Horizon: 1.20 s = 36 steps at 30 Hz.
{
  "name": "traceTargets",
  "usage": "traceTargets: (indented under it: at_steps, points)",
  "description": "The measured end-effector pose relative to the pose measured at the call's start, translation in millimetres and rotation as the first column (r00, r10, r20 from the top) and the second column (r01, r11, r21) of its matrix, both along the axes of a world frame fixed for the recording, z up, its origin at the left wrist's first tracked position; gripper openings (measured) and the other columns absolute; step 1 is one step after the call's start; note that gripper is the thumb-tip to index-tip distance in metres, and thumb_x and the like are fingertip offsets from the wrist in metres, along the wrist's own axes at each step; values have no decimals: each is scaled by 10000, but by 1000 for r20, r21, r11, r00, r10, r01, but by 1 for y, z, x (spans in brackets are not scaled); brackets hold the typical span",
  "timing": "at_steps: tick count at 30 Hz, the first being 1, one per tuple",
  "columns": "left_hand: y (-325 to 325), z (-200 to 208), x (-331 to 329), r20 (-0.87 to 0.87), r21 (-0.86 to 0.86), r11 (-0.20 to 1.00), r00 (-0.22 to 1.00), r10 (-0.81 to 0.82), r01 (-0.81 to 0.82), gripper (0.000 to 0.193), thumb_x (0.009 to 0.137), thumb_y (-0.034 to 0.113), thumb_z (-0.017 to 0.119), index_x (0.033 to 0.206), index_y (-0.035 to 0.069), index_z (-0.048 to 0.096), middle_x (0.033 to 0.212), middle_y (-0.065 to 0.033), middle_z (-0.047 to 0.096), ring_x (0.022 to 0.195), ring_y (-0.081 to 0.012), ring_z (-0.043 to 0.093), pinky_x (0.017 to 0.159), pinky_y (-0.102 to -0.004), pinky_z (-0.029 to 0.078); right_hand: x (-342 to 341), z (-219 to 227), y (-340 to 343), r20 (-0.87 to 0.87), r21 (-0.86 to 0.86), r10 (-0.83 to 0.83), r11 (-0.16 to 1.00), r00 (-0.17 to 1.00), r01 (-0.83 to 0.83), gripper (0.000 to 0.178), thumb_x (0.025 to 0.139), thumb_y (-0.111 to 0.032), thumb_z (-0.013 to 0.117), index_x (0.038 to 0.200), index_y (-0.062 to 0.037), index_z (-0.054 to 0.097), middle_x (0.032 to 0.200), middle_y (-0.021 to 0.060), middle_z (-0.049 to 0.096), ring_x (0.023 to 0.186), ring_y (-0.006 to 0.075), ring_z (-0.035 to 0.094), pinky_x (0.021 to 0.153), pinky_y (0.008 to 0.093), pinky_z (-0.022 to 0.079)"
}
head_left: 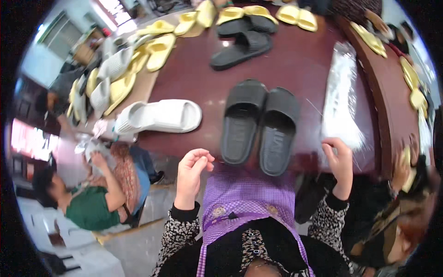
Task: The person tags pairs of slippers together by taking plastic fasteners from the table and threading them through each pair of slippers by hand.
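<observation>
A pair of black slide sandals (259,127) lies side by side at the table's near edge, toes pointing away from me. My left hand (193,173) is left of the pair, apart from it, with its fingers curled and pressed together; anything in them is too small to make out. On the other side, my right hand (339,161) is closed in a pinch at the near end of a bundle of thin white strands (341,127) in a clear plastic bag (344,60). Whether a strand is between its fingers cannot be seen. White slides (161,116) rest to the left.
More black slides (242,50) lie farther back on the dark red table (194,76). Yellow slides (161,51) and grey slides (115,64) crowd the left edge. A raised brown ledge (376,92) bounds the right. A person in green (94,205) sits at left; others work at right.
</observation>
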<state>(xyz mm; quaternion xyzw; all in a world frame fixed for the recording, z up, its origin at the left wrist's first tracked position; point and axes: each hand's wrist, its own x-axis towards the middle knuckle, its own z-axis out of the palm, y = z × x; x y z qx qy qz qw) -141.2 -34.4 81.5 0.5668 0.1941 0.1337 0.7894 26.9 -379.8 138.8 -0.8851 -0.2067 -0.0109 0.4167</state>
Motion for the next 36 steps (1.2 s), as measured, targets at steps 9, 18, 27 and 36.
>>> traceTargets:
  at_steps: [9,18,27,36]
  points:
    - [22,-8,-16,-8,429,888,982,188,-167,182,865,16,583,1043,-17,576,911,-67,616,728,-117,581,690,-235,485,53,-39,7,477,-264,-132,921,869,285,247,825,-70,614,1046,38,598,1058,171,624,995,317,580,857,379,453]
    - [-7,27,43,111,815,574,994,-24,-77,287,798,9,636,1070,-31,555,1042,-127,555,820,-195,577,718,-287,486,86,-70,-7,488,-457,-146,798,861,394,178,818,-139,624,946,-15,632,931,152,628,900,324,574,794,440,440]
    - [-10,23,72,243,954,169,969,48,-247,354,788,57,646,1117,-20,542,1151,-208,510,1085,-362,503,937,-415,411,73,-41,0,458,-266,-110,930,882,254,164,805,-114,618,946,-32,642,929,135,628,925,309,569,848,423,421]
    - [171,-22,-16,369,929,-249,693,620,-272,572,790,185,690,1256,-53,457,1291,-261,427,1191,-370,431,1004,-427,356,47,-1,125,571,-447,419,880,706,-161,411,783,-90,596,1191,-88,556,1104,124,577,983,294,557,856,379,454]
